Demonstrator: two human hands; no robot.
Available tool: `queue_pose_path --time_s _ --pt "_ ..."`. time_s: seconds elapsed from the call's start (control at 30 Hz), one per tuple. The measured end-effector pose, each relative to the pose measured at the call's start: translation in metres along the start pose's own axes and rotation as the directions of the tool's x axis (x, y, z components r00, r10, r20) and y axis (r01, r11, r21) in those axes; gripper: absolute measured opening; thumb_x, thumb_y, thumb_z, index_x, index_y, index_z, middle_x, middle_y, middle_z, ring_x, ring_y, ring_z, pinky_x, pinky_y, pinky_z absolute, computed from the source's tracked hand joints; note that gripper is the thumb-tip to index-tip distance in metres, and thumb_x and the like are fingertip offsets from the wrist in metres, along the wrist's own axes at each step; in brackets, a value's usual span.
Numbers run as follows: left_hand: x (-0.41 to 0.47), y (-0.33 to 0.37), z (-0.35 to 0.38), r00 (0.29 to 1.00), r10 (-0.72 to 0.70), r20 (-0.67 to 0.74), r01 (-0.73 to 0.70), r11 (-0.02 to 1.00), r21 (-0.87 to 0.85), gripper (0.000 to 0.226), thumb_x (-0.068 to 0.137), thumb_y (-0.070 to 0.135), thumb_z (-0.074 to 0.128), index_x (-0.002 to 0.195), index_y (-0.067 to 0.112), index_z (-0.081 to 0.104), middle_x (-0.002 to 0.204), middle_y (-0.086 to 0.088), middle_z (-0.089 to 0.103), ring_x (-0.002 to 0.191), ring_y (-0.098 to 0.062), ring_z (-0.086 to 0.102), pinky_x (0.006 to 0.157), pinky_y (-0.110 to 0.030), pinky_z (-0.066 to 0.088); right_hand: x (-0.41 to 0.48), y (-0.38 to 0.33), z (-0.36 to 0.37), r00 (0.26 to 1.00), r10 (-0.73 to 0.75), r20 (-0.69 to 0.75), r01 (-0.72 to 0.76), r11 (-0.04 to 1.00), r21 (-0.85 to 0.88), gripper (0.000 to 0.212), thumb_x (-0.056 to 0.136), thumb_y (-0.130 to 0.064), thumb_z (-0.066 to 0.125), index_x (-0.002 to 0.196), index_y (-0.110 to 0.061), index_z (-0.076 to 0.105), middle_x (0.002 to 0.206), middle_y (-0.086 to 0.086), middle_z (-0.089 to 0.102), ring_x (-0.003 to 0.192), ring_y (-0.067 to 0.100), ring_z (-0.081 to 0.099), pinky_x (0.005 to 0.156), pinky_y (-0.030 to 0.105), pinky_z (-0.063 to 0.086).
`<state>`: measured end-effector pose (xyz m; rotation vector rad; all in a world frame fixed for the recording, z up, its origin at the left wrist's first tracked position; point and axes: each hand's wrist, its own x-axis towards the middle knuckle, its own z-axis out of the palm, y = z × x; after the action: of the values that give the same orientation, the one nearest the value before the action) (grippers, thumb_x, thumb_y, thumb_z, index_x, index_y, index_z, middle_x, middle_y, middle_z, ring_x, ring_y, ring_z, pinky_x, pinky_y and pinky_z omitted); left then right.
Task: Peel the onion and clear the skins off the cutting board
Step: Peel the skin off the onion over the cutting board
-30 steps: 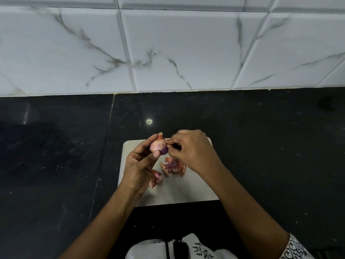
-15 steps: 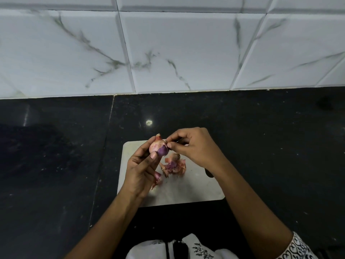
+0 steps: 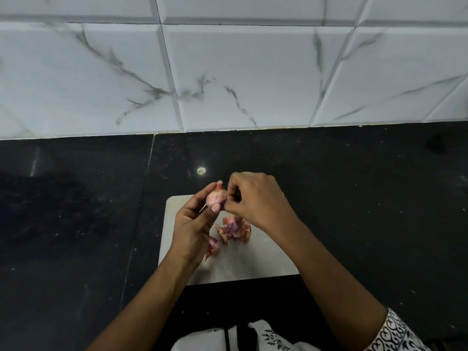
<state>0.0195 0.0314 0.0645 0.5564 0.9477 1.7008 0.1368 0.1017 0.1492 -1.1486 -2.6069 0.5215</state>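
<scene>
Gripping the small pinkish-purple onion (image 3: 215,196) between thumb and fingers, the left hand (image 3: 191,226) held it up over the far end of the white rectangular cutting board (image 3: 253,264). The right hand (image 3: 255,201) pinched at the onion's right side, fingers curled tight. A heap of papery reddish skins (image 3: 235,230) lay on the board beneath, another loose piece (image 3: 212,247) beside the left hand. The board sat on the black stone table (image 3: 76,224).

A black stone countertop (image 3: 76,224) meets a wall of white, grey-veined marble tiles (image 3: 240,72) behind it.
</scene>
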Motion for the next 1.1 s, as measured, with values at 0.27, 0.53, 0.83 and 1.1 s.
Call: queue_pose_path --time_s 0.27,0.53,0.83,1.1 --pt "0.006 0.002 0.004 0.999 -0.021 -0.025 0.021 1.0 -0.007 0.062 0.038 0.039 0.093 0.094 0.022 0.077 0.096 -0.004 0.074 0.09 -0.016 0.07 0.072 -0.021 0.055 0.0 0.009 0.002 0.992 0.116 0.04 -0.122 0.94 0.318 0.011 0.078 -0.025 0.07 0.08 -0.023 0.06 0.075 -0.009 0.06 0.07 0.007 0.06 0.068 0.021 0.053" --pt "0.006 0.004 0.007 0.996 -0.08 -0.034 0.076 0.99 -0.119 0.068 0.033 0.041 0.094 0.094 0.018 0.077 0.093 -0.005 0.074 0.083 -0.015 0.071 0.067 -0.021 0.057 0.009 0.025 0.014 0.936 0.324 0.138 -0.305 0.546 0.781 0.005 0.084 -0.006 0.062 0.082 -0.005 0.066 0.074 0.005 0.066 0.059 0.004 0.061 0.056 0.016 0.052" --pt "0.007 -0.005 0.001 0.977 -0.173 -0.125 0.133 0.951 -0.28 0.094 0.038 0.037 0.093 0.118 0.002 0.059 0.099 -0.013 0.073 0.089 -0.018 0.072 0.071 -0.023 0.056 0.004 0.023 0.02 0.937 0.293 0.189 -0.309 0.449 0.838 0.014 0.083 -0.025 0.067 0.093 -0.016 0.065 0.089 -0.001 0.069 0.078 0.01 0.067 0.059 0.027 0.058" --pt "0.007 -0.005 0.003 0.988 -0.137 -0.067 0.124 0.977 -0.173 0.089 0.04 0.039 0.093 0.116 0.007 0.06 0.101 -0.009 0.073 0.094 -0.016 0.07 0.074 -0.021 0.055 0.004 0.019 0.026 0.968 0.204 0.143 -0.235 0.562 0.793 0.008 0.084 -0.012 0.068 0.086 -0.018 0.064 0.084 0.001 0.066 0.078 0.011 0.067 0.061 0.021 0.055"
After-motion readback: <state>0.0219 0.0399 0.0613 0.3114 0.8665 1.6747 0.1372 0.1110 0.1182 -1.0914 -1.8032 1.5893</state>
